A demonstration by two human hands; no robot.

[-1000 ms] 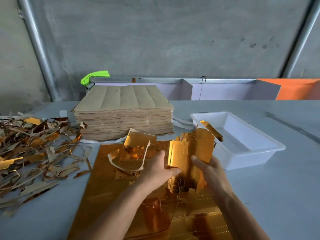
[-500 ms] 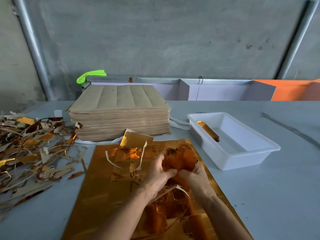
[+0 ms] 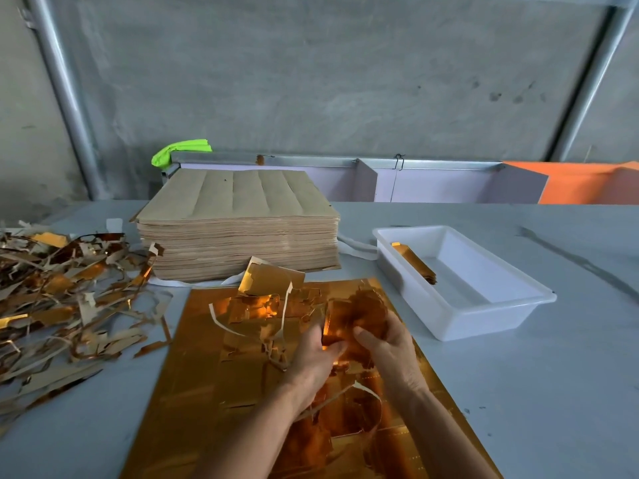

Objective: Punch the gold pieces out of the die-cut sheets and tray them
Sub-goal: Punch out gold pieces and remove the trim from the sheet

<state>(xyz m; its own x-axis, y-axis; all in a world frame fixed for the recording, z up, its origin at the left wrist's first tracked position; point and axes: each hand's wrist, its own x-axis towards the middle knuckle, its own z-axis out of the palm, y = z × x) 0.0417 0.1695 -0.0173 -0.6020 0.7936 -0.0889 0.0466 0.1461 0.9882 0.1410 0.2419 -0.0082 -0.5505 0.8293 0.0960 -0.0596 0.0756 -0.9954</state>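
Grey table [image 3: 518, 392] in front of a concrete wall [image 3: 328, 81]. Green cloth [image 3: 179, 152] on a metal rail [image 3: 294, 161], orange panel [image 3: 587, 184] at far right. Metal pole [image 3: 65, 98] leaning at left.

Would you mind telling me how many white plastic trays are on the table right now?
1. The white plastic tray sits on the grey table, right of the gold foil sheet, with a small stack of gold pieces inside at its left end. None seem hidden.
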